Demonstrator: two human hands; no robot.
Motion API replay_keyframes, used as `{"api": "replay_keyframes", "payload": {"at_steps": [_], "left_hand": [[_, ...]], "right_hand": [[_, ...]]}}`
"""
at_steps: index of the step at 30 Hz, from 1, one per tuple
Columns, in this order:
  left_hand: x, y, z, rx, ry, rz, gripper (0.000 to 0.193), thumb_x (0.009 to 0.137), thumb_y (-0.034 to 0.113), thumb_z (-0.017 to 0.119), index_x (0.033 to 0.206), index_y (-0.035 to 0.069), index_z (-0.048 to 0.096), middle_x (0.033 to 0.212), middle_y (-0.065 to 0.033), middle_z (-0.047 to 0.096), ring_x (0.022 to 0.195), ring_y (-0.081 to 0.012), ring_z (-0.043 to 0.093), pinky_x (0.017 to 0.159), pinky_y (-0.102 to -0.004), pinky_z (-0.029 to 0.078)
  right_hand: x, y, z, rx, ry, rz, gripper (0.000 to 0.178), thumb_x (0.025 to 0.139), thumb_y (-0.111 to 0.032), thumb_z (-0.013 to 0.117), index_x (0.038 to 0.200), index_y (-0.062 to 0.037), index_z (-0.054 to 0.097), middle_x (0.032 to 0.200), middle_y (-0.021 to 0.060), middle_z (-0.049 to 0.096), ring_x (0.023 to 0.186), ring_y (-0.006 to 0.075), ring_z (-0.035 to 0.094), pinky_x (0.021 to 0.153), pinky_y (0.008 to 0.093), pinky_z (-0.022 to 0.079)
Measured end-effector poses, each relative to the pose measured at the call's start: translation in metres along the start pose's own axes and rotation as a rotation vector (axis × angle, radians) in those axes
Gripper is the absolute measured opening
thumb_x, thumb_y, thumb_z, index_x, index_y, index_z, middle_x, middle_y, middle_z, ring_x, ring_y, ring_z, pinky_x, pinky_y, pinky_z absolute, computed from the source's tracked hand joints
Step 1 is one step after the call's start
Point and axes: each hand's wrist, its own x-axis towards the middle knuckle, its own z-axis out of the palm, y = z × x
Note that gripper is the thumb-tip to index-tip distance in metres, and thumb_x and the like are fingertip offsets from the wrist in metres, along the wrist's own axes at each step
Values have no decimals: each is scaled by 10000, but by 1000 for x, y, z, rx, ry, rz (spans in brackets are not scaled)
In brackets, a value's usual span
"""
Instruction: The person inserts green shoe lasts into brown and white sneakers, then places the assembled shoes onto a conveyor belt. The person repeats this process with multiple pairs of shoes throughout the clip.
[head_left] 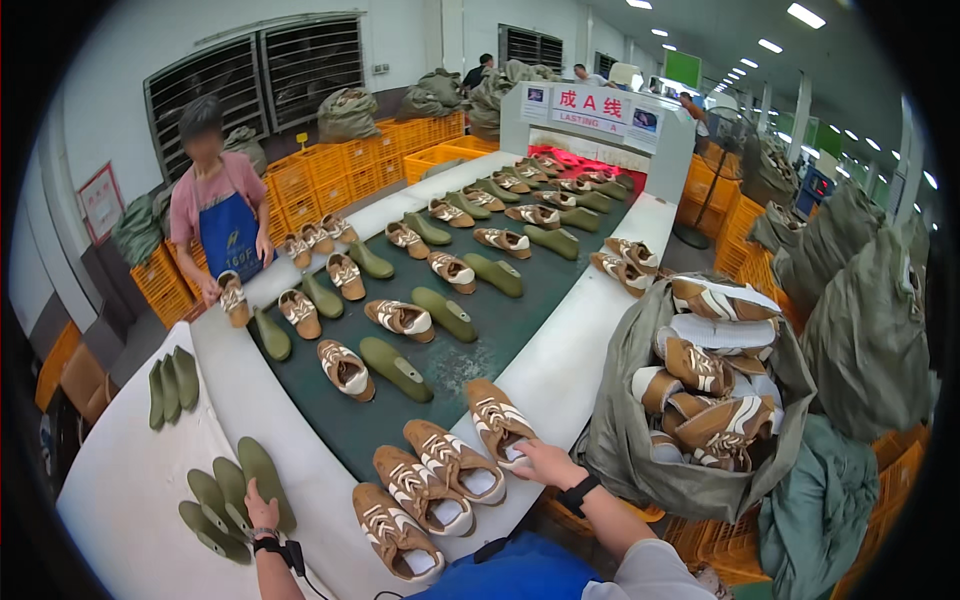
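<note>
My left hand (262,510) is closed at the near end of a long green shoe last (264,470), the rightmost in a small group of lasts (206,492) on the white ledge. With my right hand (548,464) I grip the heel of a brown shoe with white stripes (494,408), its toe pointing away from me. Left of it, matching brown shoes (410,480) lie in a slanting row along the near ledge, white insoles showing inside.
A green conveyor belt (460,372) carries brown shoes and green lasts in rows. At right stands a grey sack (625,430) full of shoes. Across the belt at left, a person in a blue apron (228,235) touches a shoe. Orange crates (318,180) line the wall.
</note>
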Motion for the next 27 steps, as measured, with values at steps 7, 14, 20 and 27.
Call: {"api": "replay_keyframes", "payload": {"at_steps": [7,14,20,27], "left_hand": [[-30,11,9,-31,180,233,597,742,22,634,1305,84,446,1223,-210,554,1124,-406,518,959,-448,431],[-145,46,10,-41,150,61,551,759,86,620,1275,185,454,1220,-320,473,908,-468,586,788,-482,517],[-210,63,6,-49,115,67,565,770,118,618,1304,189,447,1276,-343,431,962,-474,577,813,-470,513],[-211,67,-10,-87,-66,41,616,760,151,635,1329,197,403,1259,-375,424,988,-486,567,843,-464,507]], "right_hand": [[-14,-85,-78,416,97,-15,314,820,-202,660,1097,-56,632,1051,146,640,877,301,637,782,350,514],[-27,-260,-190,1292,-996,-1570,151,851,-106,617,977,-26,644,882,194,639,649,247,612,541,314,468],[-56,-318,-197,1445,-1262,-1669,234,916,-134,596,1141,-136,657,940,149,616,576,189,491,494,284,362],[-44,-313,-190,1284,-1330,-1770,231,916,-153,603,1126,-75,657,906,141,625,606,216,535,513,300,400]]}}
